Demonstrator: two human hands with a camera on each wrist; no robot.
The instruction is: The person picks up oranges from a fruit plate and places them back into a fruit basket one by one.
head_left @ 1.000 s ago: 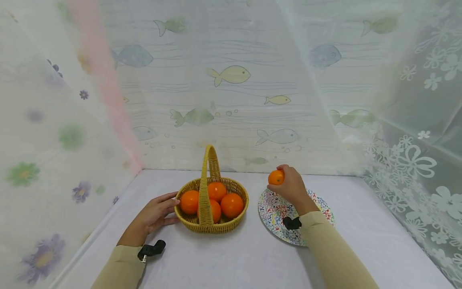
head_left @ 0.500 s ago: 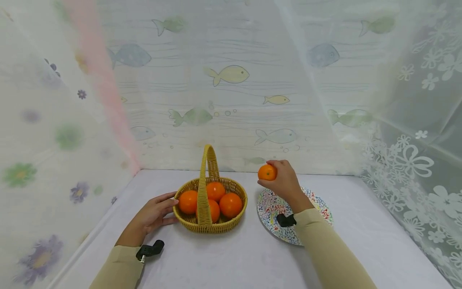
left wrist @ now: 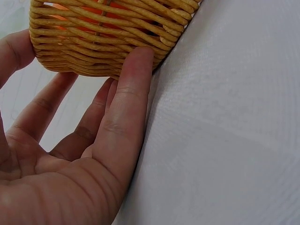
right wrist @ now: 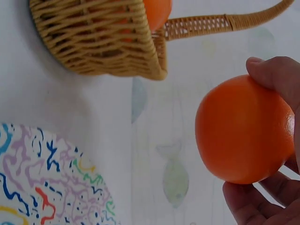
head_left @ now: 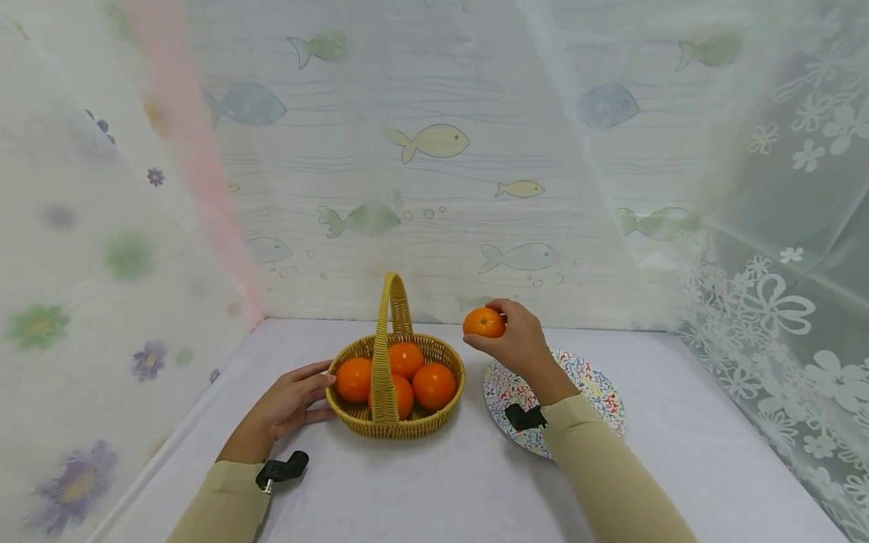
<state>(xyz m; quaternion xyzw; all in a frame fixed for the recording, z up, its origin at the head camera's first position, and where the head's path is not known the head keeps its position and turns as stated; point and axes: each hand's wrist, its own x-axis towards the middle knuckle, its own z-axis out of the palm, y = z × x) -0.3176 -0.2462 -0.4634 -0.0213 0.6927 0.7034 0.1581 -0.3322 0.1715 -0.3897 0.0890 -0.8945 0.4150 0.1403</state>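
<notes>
My right hand (head_left: pixel 521 343) holds an orange (head_left: pixel 484 323) between thumb and fingers, raised above the left rear part of a round patterned plate (head_left: pixel 591 377). In the right wrist view the held orange (right wrist: pixel 243 129) looks smooth and glossy. My left hand (head_left: pixel 288 407) rests against the left side of a yellow wicker basket (head_left: pixel 407 430). Its fairly straight fingers (left wrist: pixel 124 93) touch the woven wall (left wrist: pixel 103 37) in the left wrist view. Several oranges (head_left: pixel 435 386) lie inside the basket, one of them partly hidden by the tall arched handle (head_left: pixel 383 362).
A white cloth (head_left: pixel 434 490) covers the table. Behind it hangs a pale curtain (head_left: pixel 434 188) printed with fish, with flowered sheets on both sides. A black wrist mount (head_left: pixel 281 469) sits on the left sleeve and another (head_left: pixel 524 417) on the right.
The right hand has carried the orange leftward from over the plate toward the basket, raising it slightly. The left hand and the basket have stayed in place.
</notes>
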